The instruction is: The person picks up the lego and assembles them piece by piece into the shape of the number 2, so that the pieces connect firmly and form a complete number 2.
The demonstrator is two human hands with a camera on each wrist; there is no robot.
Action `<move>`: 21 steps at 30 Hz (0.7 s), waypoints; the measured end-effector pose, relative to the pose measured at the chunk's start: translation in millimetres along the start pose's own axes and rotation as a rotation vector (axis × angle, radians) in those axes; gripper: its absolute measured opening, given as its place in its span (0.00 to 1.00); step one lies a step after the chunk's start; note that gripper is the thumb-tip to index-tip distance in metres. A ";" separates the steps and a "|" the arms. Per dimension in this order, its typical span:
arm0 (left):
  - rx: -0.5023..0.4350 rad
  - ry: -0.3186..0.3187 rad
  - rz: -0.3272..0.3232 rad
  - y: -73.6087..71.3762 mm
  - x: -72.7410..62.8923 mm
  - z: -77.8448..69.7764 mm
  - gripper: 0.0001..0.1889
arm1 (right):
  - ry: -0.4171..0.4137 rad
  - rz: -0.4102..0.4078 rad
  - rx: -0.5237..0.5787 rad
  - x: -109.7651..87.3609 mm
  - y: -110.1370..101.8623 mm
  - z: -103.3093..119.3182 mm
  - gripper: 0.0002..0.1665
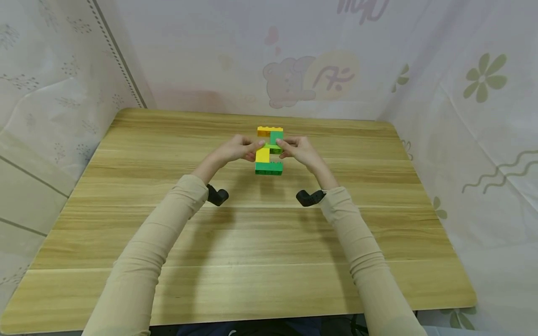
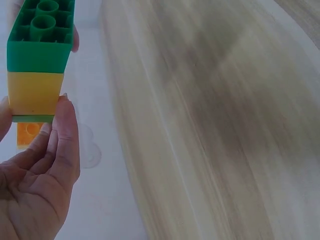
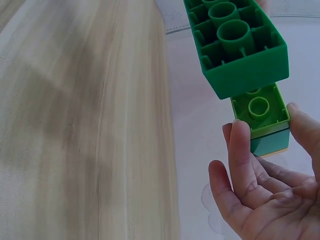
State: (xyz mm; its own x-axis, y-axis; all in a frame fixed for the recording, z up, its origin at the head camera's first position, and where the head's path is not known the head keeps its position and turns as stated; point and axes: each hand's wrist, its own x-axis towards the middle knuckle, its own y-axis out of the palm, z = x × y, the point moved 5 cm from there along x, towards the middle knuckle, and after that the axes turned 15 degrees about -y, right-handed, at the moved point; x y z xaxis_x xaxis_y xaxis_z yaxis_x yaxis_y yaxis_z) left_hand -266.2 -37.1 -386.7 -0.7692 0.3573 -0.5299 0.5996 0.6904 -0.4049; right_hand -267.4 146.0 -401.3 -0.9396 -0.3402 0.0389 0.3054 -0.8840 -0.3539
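Note:
A toy brick build (image 1: 269, 169) of stacked building blocks is held up above the table between both hands, its shadow falling on the wood below. At its bottom sits a dark green brick (image 3: 247, 72), whose hollow underside with round tubes faces the wrist cameras. Above that come a yellow brick (image 2: 35, 92) on the left, a light green plate (image 3: 272, 112), a teal-green brick (image 1: 276, 136) on the right and an orange-yellow brick (image 1: 270, 129) on top. My left hand (image 1: 240, 148) pinches it at the yellow brick and light green plate. From the right, my right hand (image 1: 299, 150) pinches the plate and teal brick.
The wooden table (image 1: 235, 280) has its far edge close behind the hands. A pale printed curtain (image 1: 201, 56) hangs behind the table and along both sides. Black wrist-worn devices (image 1: 217, 195) stick out from both sleeve cuffs.

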 end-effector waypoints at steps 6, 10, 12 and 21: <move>0.010 -0.010 0.008 2.4 1.2 4.9 0.29 | -0.014 0.015 0.016 -0.3 3.7 -3.2 0.31; -0.001 0.000 0.028 6.6 3.7 8.9 0.29 | 0.016 0.023 0.014 -1.2 6.6 -8.5 0.32; -0.010 0.003 0.038 8.7 5.4 11.2 0.29 | 0.030 0.030 0.010 -1.8 7.9 -11.7 0.33; -0.032 -0.002 0.035 13.6 11.6 18.7 0.29 | 0.027 0.060 0.014 -3.0 11.5 -19.5 0.31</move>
State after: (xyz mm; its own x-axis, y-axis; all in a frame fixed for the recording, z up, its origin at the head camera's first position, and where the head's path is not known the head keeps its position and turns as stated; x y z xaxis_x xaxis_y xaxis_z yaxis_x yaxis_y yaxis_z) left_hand -262.8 -35.4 -412.3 -0.7473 0.3806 -0.5447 0.6188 0.6973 -0.3617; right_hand -264.1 143.1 -423.7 -0.9232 -0.3843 -0.0077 0.3636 -0.8666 -0.3418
